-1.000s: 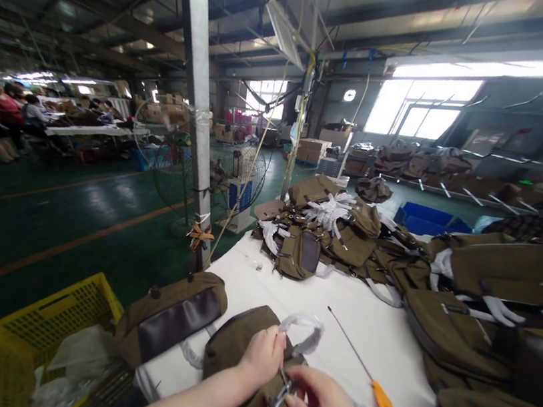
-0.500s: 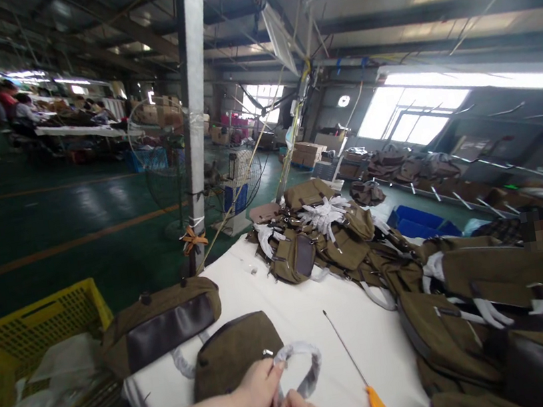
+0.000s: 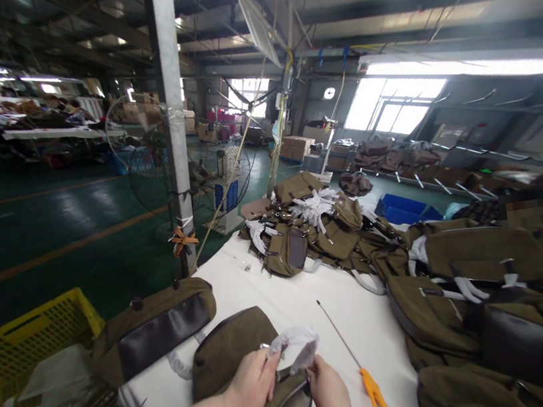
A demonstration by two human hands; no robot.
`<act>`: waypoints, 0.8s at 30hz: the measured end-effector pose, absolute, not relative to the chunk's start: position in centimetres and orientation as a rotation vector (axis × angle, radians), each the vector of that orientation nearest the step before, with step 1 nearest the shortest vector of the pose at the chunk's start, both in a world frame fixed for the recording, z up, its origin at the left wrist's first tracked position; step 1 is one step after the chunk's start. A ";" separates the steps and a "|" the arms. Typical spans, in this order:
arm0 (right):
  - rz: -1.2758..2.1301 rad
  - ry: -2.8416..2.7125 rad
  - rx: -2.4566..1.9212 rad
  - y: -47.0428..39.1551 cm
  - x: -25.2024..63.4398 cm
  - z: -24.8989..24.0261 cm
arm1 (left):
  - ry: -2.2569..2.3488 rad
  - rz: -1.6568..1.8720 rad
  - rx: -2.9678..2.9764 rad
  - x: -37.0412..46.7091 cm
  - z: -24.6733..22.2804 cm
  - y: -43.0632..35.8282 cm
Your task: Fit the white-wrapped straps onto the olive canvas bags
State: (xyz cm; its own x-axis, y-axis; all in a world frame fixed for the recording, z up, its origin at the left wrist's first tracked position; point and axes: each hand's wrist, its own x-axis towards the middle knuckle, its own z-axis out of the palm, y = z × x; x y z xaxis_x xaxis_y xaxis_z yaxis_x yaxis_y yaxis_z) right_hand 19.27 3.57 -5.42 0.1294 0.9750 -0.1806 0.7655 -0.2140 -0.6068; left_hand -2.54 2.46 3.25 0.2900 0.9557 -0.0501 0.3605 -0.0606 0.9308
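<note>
Two hands work at the near edge of the white-covered desk [image 3: 284, 296]. Left hand [image 3: 249, 385] pinches the crumpled white foam wrap strip [image 3: 296, 348] from the left; right hand [image 3: 331, 394] is closed on its lower right end. Wrap sits on top of the olive canvas bag with dark trim and zip [image 3: 245, 375], which lies near centre, under both hands.

Judgement: to do this well, keep the wrap taut between both hands and hold the bag down with the left wrist so it does not slide; keep fingers clear of the zip edge.

Long thin metal rod with orange handle [image 3: 357, 360] lies just right of the hands, untouched.

Hard to read: what the wrap encloses is hidden by fingers. Right hand cut off at the bottom edge. Far heap of olive bags [image 3: 315, 227] is a tangle; count unclear. Contents of yellow plastic crate [image 3: 36, 327], near left, partly blurred.
</note>
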 end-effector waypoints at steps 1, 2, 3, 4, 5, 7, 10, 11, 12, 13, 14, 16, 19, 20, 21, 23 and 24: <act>0.718 -1.692 -2.039 3.2 19.2 -5.0 | 1.241 0.809 1.566 -2.7 3.1 2.7; 0.674 -1.712 -1.998 2.7 19.2 -4.6 | 1.249 0.833 1.528 -3.0 2.8 2.9; 0.671 -1.761 -1.913 2.2 19.1 -4.2 | 1.259 0.852 1.497 -3.1 2.4 3.1; 0.719 -1.836 -1.786 1.6 19.0 -4.1 | 1.268 0.865 1.471 -3.2 2.0 3.3; 0.814 -1.925 -1.631 1.0 18.8 -4.1 | 1.276 0.871 1.445 -3.3 1.5 3.5; 1.019 -2.061 -1.344 0.0 18.4 -4.7 | 1.290 0.872 1.402 -3.3 0.8 3.8; 1.129 -2.057 -1.276 -0.8 17.5 -5.4 | 1.268 0.799 1.425 -3.2 0.8 4.4; 1.115 -2.037 -1.318 -0.9 17.1 -5.3 | 1.254 0.742 1.478 -3.4 1.3 4.7; 1.080 -2.026 -1.357 -0.9 16.9 -4.8 | 1.246 0.662 1.553 -3.6 1.9 5.0; 1.028 -2.035 -1.381 -0.8 16.6 -4.1 | 1.244 0.562 1.644 -4.0 2.6 5.3; 0.955 -2.055 -1.393 -0.8 16.5 -3.2 | 1.245 0.449 1.745 -4.4 3.4 5.7; 0.784 -2.101 -1.394 -0.7 16.3 -1.4 | 1.253 0.222 1.940 -5.2 4.8 6.5; 0.560 -2.190 -1.326 -1.0 15.9 0.2 | 1.370 0.018 2.136 -6.2 6.1 8.0; 0.462 -2.233 -1.273 -1.3 15.6 0.2 | 1.459 0.008 2.162 -6.6 6.3 8.7; 0.337 -2.289 -1.210 -1.5 15.3 0.0 | 1.560 0.027 2.167 -6.9 6.5 9.5; 0.046 -2.407 -1.053 -2.0 14.4 -0.8 | 1.734 0.142 2.126 -7.8 7.1 11.2; -0.076 -2.444 -0.975 -2.1 14.1 -1.3 | 1.775 0.237 2.093 -8.4 7.5 12.0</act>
